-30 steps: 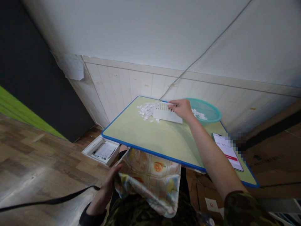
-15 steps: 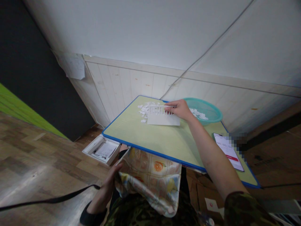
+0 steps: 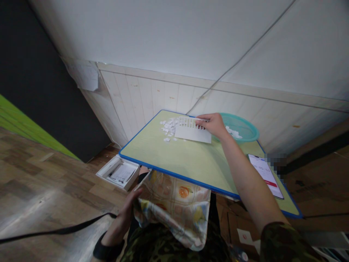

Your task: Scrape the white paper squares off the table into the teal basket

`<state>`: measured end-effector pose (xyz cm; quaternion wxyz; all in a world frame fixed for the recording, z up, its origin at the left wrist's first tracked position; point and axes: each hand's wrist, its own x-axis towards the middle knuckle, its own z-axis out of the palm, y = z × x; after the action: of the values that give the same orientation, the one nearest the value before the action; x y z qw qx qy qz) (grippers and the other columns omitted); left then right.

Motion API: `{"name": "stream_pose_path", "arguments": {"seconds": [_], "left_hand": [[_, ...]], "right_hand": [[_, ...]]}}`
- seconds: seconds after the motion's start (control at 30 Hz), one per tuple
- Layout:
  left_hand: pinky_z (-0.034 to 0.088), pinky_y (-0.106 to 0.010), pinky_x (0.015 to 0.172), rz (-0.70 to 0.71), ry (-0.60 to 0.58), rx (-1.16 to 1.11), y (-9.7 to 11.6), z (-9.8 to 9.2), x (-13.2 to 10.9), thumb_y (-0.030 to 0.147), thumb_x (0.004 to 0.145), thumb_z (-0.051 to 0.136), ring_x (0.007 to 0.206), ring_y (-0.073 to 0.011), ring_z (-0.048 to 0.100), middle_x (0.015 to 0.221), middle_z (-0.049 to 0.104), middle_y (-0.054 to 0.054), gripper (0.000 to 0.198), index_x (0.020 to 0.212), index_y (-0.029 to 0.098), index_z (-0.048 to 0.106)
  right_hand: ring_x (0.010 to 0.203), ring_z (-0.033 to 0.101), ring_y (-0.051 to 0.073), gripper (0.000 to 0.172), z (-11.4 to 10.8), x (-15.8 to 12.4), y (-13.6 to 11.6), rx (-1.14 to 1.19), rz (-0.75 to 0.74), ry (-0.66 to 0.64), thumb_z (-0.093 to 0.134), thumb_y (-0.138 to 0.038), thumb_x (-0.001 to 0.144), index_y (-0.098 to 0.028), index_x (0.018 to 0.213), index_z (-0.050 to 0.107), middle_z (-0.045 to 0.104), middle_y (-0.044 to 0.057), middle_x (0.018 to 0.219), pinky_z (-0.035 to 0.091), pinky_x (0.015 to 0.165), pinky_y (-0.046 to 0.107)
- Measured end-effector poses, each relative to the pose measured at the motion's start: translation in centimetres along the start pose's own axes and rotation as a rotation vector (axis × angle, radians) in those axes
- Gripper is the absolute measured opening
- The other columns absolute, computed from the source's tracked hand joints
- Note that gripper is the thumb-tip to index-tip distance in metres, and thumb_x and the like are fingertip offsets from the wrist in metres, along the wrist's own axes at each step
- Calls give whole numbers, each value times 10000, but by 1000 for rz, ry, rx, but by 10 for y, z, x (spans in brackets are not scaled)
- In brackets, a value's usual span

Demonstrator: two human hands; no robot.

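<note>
My right hand is closed on the right part of a white slotted card, which has a row of slots along its far side. The card is over the yellow-green table, beside a scatter of small white paper pieces to its left. More white pieces lie in a teal basket just right of my hand. Below the table's near edge, my left hand is beside a fruit-patterned cloth on my lap; its fingers are mostly hidden at the cloth's edge.
A phone lies at the table's right side. On the wooden floor at the left is an open white box with papers inside. A grey cable runs down the wall behind the table. Cardboard stands at the right.
My right hand and the slotted card have shifted slightly right and away from me, and the card is tilted a little differently. My left hand has hardly moved.
</note>
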<state>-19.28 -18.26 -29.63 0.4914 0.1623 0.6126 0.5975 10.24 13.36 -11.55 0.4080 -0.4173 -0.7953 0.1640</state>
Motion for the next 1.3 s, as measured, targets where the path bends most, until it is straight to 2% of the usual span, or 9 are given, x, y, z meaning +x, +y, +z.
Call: {"name": "stream_pose_path", "arguments": {"seconds": [0.1,0.23,0.4,0.5,0.67,0.8,0.9,1.07,1.3], "left_hand": [[341,-494,1221,-4,-19,4,-1,-1,0,473,816,751,1491,-358,457,1382,747,-104,342,1023,208,814],[328,-475,1232,7,-42,-15,9,5,-7,430,844,739,1482,-344,474,1397,742,-67,305,1056,226,821],[336,-519,1224,-10,-55,-10,18,12,-14,439,823,758,1445,-377,517,1239,816,-72,293,1012,228,835],[318,-511,1233,10,-34,3,14,9,-12,444,814,752,1467,-371,490,1276,802,-73,253,941,240,830],[305,-530,1234,5,54,13,5,5,-6,425,814,721,1481,-368,472,1313,784,-81,226,917,247,815],[298,-523,1238,9,16,31,7,8,-5,462,779,747,1497,-384,443,1314,784,-83,255,906,251,815],[290,-531,1243,12,11,12,10,8,-6,472,759,767,1496,-392,443,1373,755,-81,288,932,248,823],[294,-518,1246,20,-41,6,11,7,-8,461,815,750,1492,-362,457,1417,729,-71,305,1018,246,828],[320,-552,1230,15,-2,7,16,12,-10,450,759,769,1460,-402,492,1263,807,-71,266,929,258,841]], "right_hand": [[829,769,239,262,14,-3,-7,45,-10,-36,765,-319,821,-191,1033,850,827,69,965,571,745,314],[925,778,242,258,29,-6,-13,78,-56,-99,760,-319,838,-220,1061,845,826,45,1012,583,837,317],[960,781,254,251,30,-5,-6,20,-28,-30,762,-297,836,-221,1061,843,823,42,1029,581,903,345],[971,781,255,242,29,-4,-3,-5,-18,-10,763,-311,838,-237,1053,844,824,31,1022,581,910,353],[964,781,254,243,32,-7,-9,46,-47,-58,752,-309,846,-226,1055,846,824,36,1026,586,886,340],[944,779,251,246,30,-8,-15,71,-40,-91,761,-309,831,-238,1050,850,825,27,1024,589,854,325],[828,773,235,265,24,-7,-17,95,-23,-142,772,-317,810,-215,1041,852,828,40,929,582,768,306],[700,735,214,332,15,-7,-18,143,-6,-141,797,-371,768,-174,1029,853,817,62,838,551,661,293],[607,688,199,378,4,-5,-19,167,-2,-204,816,-438,736,-160,987,859,780,55,710,527,613,295]]}}
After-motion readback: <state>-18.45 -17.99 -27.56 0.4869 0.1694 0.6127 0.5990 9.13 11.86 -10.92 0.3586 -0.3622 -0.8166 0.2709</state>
